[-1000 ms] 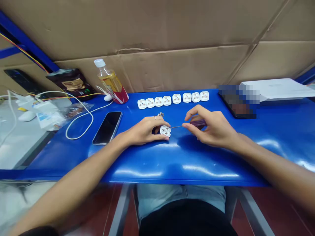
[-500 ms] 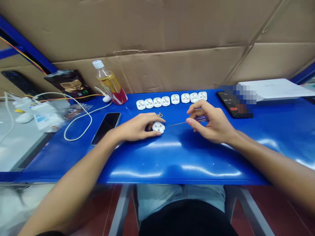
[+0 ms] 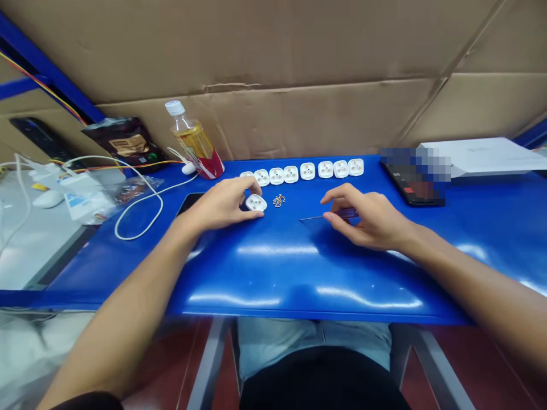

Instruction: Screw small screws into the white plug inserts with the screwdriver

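My left hand pinches the white part, just left of frame centre; my right hand grips the driver, tip clear. Best keep the part level, away from the screws.

- Here's the left arm, bare along the forearm, slanting up from lower left!
- Left hand in a pinching grip: index finger arched above, thumb stretched out below!
- Across from it, the right arm slants in from the right edge!
- Right hand has its fingers curled, thumb pointing left, grip closed!
- Hands apart, facing each other!
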